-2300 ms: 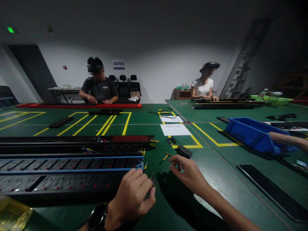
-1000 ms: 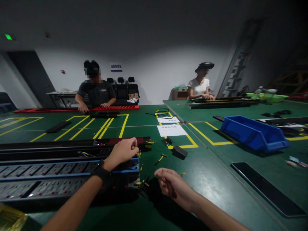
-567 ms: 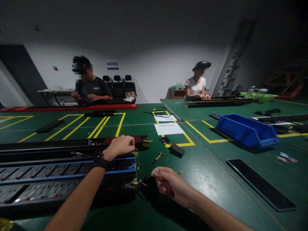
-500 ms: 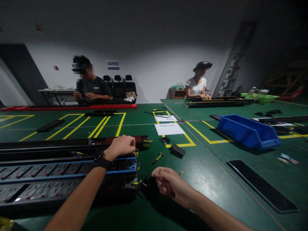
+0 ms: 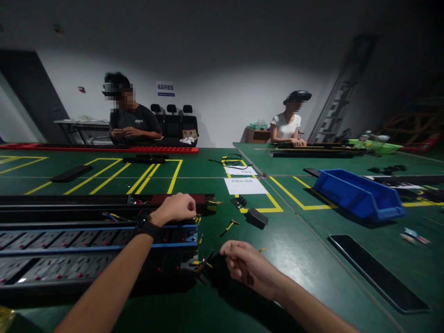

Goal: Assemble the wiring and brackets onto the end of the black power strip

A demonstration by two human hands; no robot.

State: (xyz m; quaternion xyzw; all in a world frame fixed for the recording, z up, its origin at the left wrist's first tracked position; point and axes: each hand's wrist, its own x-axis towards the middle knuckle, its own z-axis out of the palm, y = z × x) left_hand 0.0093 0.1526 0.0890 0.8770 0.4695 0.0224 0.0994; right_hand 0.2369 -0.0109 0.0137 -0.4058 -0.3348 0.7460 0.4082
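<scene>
My left hand point(image 5: 176, 206), with a black watch on its wrist, is closed above the right end of the long black power strips point(image 5: 45, 266). Its curled fingertips point down by the strip ends, and what they hold, if anything, is hidden. Thumb and forefinger pressed together, my right hand point(image 5: 248, 266) hovers over the green table just right of the strip ends; I cannot make out anything in its pinch. Between the hands, short wires with yellow-green sleeves point(image 5: 203, 263) stick out of the nearest strip. A small yellow-and-black wire piece point(image 5: 229, 226) lies loose on the table.
A small black block point(image 5: 256, 218) and printed white paper point(image 5: 245, 186) lie beyond my right hand. To the right are a blue bin point(image 5: 359, 196) and a dark phone-like slab point(image 5: 376, 273). Two people point(image 5: 133, 122) work across the table, behind a red rail point(image 5: 100, 149).
My view shifts slightly; both my hands keep nearly the same pose and place. The person at the left has lowered their hands and brought them together.
</scene>
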